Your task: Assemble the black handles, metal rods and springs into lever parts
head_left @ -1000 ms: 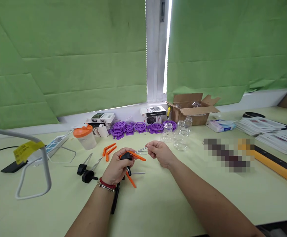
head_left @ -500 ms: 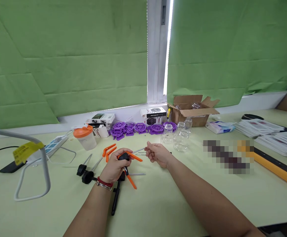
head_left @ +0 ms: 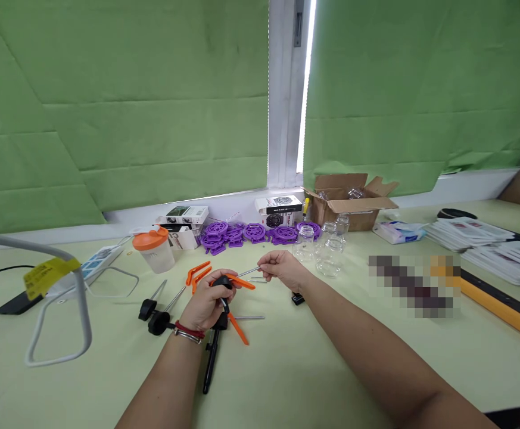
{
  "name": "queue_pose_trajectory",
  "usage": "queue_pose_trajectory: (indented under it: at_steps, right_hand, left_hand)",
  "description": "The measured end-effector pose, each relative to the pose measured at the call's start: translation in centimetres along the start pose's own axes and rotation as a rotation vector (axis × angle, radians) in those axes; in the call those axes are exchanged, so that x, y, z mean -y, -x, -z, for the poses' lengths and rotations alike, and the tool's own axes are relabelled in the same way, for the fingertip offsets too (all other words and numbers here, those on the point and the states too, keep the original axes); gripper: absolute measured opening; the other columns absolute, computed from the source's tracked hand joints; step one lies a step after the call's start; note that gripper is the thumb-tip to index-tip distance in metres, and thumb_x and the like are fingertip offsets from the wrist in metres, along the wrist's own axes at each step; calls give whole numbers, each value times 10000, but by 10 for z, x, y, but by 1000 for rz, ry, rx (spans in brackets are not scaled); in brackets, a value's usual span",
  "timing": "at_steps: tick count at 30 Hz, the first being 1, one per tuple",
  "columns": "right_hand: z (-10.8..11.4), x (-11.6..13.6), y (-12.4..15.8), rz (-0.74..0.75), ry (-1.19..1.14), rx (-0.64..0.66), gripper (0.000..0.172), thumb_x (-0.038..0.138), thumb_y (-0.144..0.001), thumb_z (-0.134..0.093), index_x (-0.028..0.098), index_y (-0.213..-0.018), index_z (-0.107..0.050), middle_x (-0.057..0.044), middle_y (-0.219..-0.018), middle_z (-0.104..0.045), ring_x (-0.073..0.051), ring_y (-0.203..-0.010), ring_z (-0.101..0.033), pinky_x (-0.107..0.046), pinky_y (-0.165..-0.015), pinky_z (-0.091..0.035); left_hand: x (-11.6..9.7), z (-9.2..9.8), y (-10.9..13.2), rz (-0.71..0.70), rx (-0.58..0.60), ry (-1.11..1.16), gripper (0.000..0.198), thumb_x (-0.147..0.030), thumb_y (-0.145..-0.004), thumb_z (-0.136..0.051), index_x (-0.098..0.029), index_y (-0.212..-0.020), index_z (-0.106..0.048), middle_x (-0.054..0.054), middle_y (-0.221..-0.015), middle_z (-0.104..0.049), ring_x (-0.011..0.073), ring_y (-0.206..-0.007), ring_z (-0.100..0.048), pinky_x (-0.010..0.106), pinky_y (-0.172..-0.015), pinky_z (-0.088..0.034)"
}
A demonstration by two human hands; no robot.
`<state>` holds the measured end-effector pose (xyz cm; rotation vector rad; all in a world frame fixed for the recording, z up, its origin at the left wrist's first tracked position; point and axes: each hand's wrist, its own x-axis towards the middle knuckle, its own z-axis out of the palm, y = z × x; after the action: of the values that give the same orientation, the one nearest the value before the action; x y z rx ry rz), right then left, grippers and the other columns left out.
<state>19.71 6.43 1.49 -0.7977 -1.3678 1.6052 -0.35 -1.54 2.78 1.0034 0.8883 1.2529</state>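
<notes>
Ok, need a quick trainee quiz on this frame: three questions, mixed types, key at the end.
1. True or false: the left hand holds a clear jar.
2. What is at the outer end of the thin metal rod? a) the stapled papers b) the right hand c) the yellow tag
3. Fill in: the translucent cup has an ____ lid.

Key: 1. False, it holds a black part; 2. b; 3. orange.

knob: black | angled piece: orange | rod: silver | wheel parts: purple | blinds: green | tabletop: pale green
</notes>
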Motion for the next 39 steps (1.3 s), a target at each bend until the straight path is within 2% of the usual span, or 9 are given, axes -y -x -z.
queue_pose_trajectory:
  at_steps: [6, 11, 14, 17, 23, 31, 35, 37, 39]
  right_hand:
    - [0, 14, -7, -12, 9, 24, 301, 254, -582, -769, 112, -819, -650, -48, -701, -671, -122, -596, -624, -276, -602, -531]
    - [19, 14, -27, 2, 584, -190, 157, 250, -726, -665, 124, -811, -626, -66, -675, -658, -141, -558, -612, -275, -528, -507]
    - [41, 9, -38, -45, 810, -289, 144, 199, -718, -660, 127, -611, -596, -65, -568, -600, -167, -544, -589, -286, -526, -456]
    - [59, 1, -43, -108, 1022, -315, 225, 116, -662, -685, 131, -483, -549, -86, -569, -591, -200, -654, -592, -288, -602, -422]
    - [65, -17, -45, -196, 1258, -260, 105, 83, -660, -663, 126, -572, -624, -116, -684, -635, -201, -709, -587, -269, -619, -388]
    - [55, -7, -37, -157, 1256, -245, 60, 120, -707, -626, 124, -671, -674, -114, -729, -652, -181, -699, -589, -241, -604, -388]
    - [27, 10, -22, -28, 1188, -281, 199, 288, -812, -540, 155, -840, -685, -97, -843, -662, -192, -822, -583, -244, -677, -404]
    - [6, 18, -10, 113, 983, -184, 294, 385, -835, -483, 176, -880, -685, -64, -865, -668, -190, -827, -586, -249, -676, -421]
    - [-14, 25, 2, 178, 718, 100, 310, 445, -782, -537, 198, -884, -693, -31, -876, -676, -191, -826, -595, -253, -676, -435]
  left_hand:
    - [-2, -5, 0, -13, -31, 49, 330, -36, -534, -571, -134, -846, -622, 15, -635, -621, 68, -517, -467, 184, -482, -318]
    - [2, -5, -1, -26, -85, 17, 324, -37, -542, -602, -142, -849, -618, 7, -645, -627, 67, -531, -481, 185, -497, -339]
    - [1, -3, -2, -14, -148, -19, 334, -64, -545, -644, -150, -866, -612, 16, -678, -644, 79, -555, -505, 197, -511, -362]
    - [-1, -2, -3, 9, -158, -40, 359, -112, -566, -693, -165, -908, -600, 18, -720, -655, 79, -563, -516, 195, -504, -361]
    - [-1, -3, -2, 6, -124, 7, 275, -216, -633, -714, -156, -874, -594, 25, -723, -653, 80, -578, -532, 182, -485, -354]
    - [-2, -2, -5, -10, -130, 110, 264, -363, -750, -607, -118, -849, -616, 57, -710, -644, 104, -551, -551, 214, -485, -389]
    - [-2, -1, -3, 4, -79, 92, 245, -332, -747, -618, -113, -856, -626, 17, -647, -593, 99, -542, -553, 210, -504, -406]
    - [-2, -2, -2, 38, -12, 49, 237, -307, -736, -640, -115, -873, -621, 7, -637, -581, 98, -552, -560, 205, -515, -408]
    - [-2, -2, 0, 77, 66, 14, 242, -283, -718, -667, -129, -891, -596, 3, -655, -591, 97, -562, -568, 207, -534, -412]
